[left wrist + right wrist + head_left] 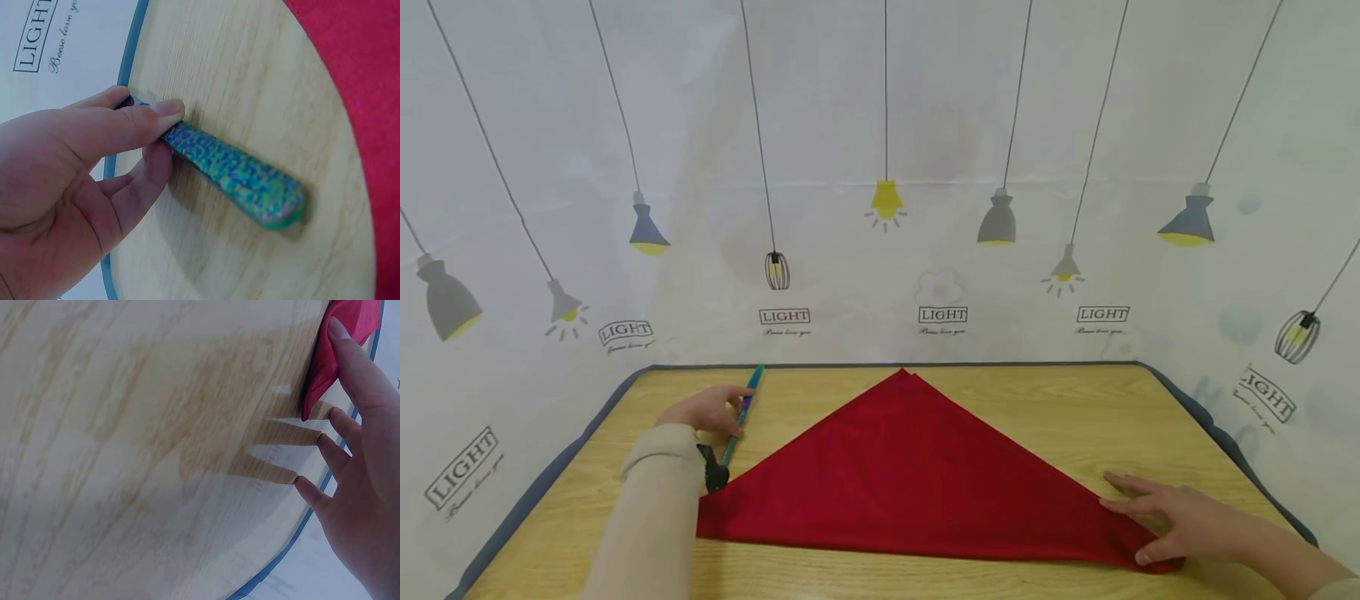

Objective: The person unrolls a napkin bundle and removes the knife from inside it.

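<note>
A red cloth [895, 475], folded into a triangle, lies on the wooden table with its peak at the far edge. My left hand [711, 410] is left of the cloth and pinches a slim blue knife [753, 382] between thumb and fingers. The knife's speckled blue-green handle [237, 169] has a rounded end and points back toward the cloth's left corner. At the cloth's right corner, my right hand [1195, 523] lies with fingers spread. Its thumb [353, 353] touches the red fabric, while other fingertips rest on the wood past the cloth's edge.
The light wooden table [820, 396] has a blue-grey border [580, 437]. Behind it and along both sides hangs a pale sheet [850, 108] printed with lamps and the word LIGHT. A black wrist camera [713, 471] sits by my left cuff, overlapping the cloth's left corner.
</note>
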